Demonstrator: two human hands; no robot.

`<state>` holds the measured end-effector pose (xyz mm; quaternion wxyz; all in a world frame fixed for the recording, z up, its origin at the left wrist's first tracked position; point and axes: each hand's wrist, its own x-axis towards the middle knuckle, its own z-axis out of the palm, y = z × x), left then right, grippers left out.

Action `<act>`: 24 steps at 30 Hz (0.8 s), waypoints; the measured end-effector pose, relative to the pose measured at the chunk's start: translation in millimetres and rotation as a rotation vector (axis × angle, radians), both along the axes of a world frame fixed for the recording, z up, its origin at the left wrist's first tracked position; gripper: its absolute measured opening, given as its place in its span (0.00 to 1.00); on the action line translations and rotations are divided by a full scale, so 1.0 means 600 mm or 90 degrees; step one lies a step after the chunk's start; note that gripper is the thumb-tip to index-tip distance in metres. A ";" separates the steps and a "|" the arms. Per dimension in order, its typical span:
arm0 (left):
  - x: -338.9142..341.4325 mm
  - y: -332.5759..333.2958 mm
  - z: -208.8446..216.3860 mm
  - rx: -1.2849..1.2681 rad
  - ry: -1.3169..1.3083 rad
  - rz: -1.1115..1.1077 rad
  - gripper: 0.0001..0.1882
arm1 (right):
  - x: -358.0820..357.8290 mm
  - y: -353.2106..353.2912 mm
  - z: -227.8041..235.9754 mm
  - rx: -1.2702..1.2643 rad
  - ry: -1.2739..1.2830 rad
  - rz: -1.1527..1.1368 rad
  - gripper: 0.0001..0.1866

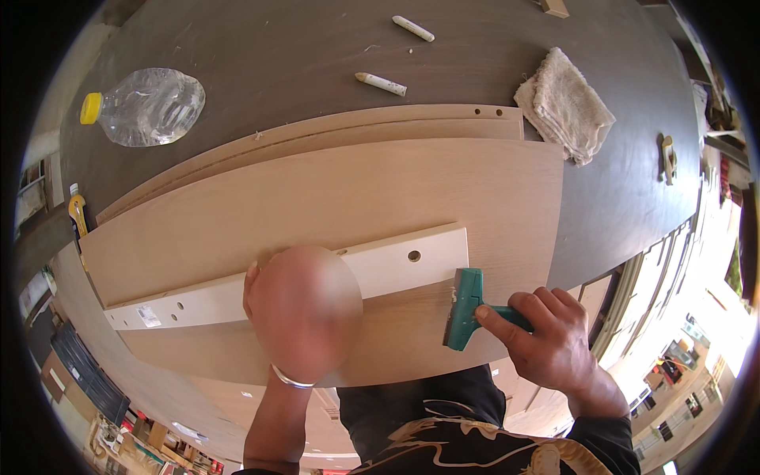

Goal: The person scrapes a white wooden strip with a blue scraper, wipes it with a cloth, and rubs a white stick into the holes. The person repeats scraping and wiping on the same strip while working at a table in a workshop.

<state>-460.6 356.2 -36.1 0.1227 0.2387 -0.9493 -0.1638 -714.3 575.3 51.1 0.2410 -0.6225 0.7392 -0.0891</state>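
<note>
My right hand (546,340) is closed round the handle of a green scraper (465,309). The scraper's wide head is over the wooden panel, just below the right end of a long white strip (396,260) with round holes. My left hand (305,313) is over the middle of this strip; it is smeared by a blur, so its grip is hidden. The white strip lies slanted across a large light-brown wooden panel (317,190). Behind the panel's far edge shows another brown board (443,115) with two small holes near its right end.
On the dark table (277,47) are a clear bottle (158,107) with a yellow cap, two whitish sticks (413,28), and a folded beige cloth (566,107). A yellow-handled tool (77,212) is at the panel's left. A small tan object (669,160) lies far right.
</note>
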 end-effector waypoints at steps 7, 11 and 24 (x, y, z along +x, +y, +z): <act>0.001 -0.003 -0.001 -0.004 -0.003 -0.006 0.30 | -0.009 -0.035 0.005 0.009 -0.017 0.077 0.26; 0.000 -0.003 0.001 -0.009 -0.011 0.000 0.30 | -0.017 -0.025 0.002 -0.042 -0.062 0.080 0.25; -0.019 -0.020 0.023 0.041 -0.037 0.055 0.34 | -0.213 0.225 -0.252 -0.029 0.174 -0.778 0.23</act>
